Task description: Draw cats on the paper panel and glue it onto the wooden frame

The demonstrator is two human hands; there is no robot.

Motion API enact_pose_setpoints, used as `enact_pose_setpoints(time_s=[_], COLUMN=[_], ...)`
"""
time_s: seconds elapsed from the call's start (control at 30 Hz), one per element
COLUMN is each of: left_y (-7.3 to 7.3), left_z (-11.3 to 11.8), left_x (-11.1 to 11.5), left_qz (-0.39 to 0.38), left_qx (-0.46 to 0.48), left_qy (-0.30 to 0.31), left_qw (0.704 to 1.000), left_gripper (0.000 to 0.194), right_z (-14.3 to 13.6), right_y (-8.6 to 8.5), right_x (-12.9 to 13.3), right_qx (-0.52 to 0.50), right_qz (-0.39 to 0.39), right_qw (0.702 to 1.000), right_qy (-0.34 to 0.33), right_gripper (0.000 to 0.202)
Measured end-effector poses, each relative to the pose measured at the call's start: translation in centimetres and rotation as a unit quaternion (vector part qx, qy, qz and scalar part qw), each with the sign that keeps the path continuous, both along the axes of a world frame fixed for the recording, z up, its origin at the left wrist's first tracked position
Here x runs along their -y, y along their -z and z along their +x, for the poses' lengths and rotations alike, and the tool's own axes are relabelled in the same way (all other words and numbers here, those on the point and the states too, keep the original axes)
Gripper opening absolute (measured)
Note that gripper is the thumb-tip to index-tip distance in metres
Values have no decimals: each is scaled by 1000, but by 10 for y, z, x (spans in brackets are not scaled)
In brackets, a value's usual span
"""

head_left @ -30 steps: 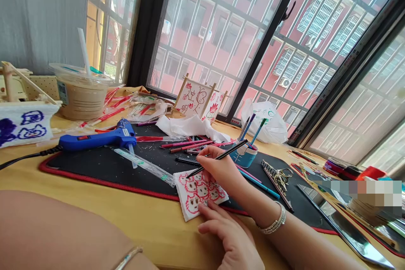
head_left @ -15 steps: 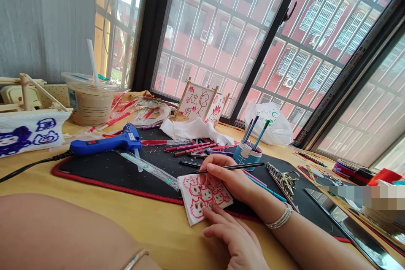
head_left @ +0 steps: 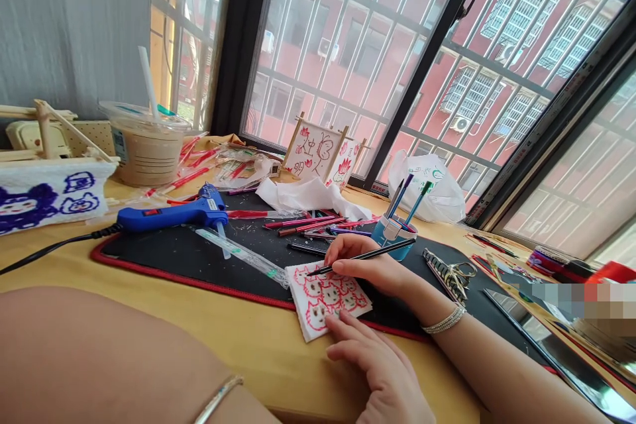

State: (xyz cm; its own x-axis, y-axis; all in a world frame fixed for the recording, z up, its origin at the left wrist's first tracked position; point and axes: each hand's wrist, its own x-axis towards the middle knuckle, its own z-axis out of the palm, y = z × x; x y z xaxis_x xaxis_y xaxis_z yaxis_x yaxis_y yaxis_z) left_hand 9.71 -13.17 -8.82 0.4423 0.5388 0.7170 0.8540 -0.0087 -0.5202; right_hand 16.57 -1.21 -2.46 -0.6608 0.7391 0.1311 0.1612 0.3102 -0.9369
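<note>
Your right hand (head_left: 365, 265) was closed around a black pen (head_left: 386, 250); your left hand (head_left: 380, 368), loosely spread, had its fingertips on the near right edge of a folded white sheet (head_left: 330, 294). Sheet lay ahead and slightly left of both hands, straddling the red-edged black mat (head_left: 163, 260) and the desk (head_left: 243, 338). Pen slanted across its far part, tip leftward near the far-left corner, tail up to the right; tip contact could not be told. Sheet looked soft, tilted to you, crowded with red-outlined, cat-like heads with dark marks inside.
</note>
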Motion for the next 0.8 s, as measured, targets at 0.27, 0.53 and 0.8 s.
enact_pose_setpoints(time_s=[0.27,0.53,0.8], left_y=[3,1,12], left_z=[-2,-1,2], left_x=[-3,-1,-7], left_qz=[18,16,42], left_qx=[-33,-19,-30], left_qy=[-7,-9,4], left_qw=[999,1000,999], left_gripper=[31,34,39], right_z=[-1,-2,1], right_y=[1,-1,2], right_x=[-1,0,-4], right_qx=[23,10,-2], right_qz=[12,-7,-11], right_qw=[1000,1000,1000], right_qy=[-4,-4,4], right_gripper=[18,17,14])
